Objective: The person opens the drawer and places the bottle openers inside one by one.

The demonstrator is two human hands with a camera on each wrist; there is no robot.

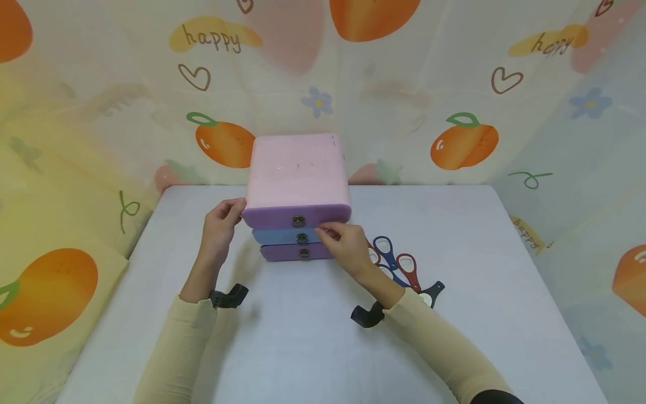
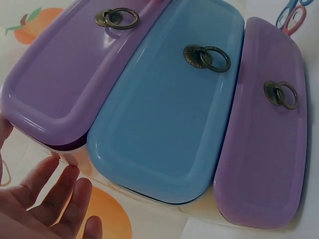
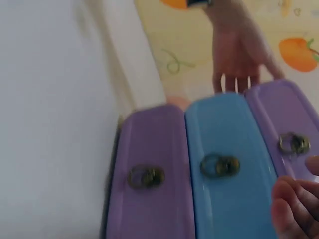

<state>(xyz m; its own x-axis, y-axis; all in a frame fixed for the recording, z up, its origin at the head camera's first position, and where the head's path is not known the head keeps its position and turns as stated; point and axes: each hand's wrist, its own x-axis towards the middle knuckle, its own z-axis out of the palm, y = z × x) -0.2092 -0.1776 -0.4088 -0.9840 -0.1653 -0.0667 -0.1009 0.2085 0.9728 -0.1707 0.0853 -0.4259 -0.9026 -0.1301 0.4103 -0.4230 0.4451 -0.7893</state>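
A small chest of drawers (image 1: 298,171) with a pink top stands towards the back of the table. Its fronts are a purple top drawer (image 2: 65,74), a blue middle drawer (image 2: 159,109) and a purple bottom drawer (image 2: 259,149), each with a bronze ring pull (image 2: 207,57). My left hand (image 1: 221,224) is at the left end of the top drawer, thumb at its edge and fingers spread along the chest's side. My right hand (image 1: 347,247) is in front of the right half, fingers loosely bent, fingertips at the top drawer's lower edge.
Several pairs of scissors with blue, red and dark handles (image 1: 407,268) lie on the white table (image 1: 287,342) right of the chest, partly behind my right forearm. A fruit-patterned cloth (image 1: 383,112) hangs behind the table. Each wrist wears a black camera mount (image 1: 229,296).
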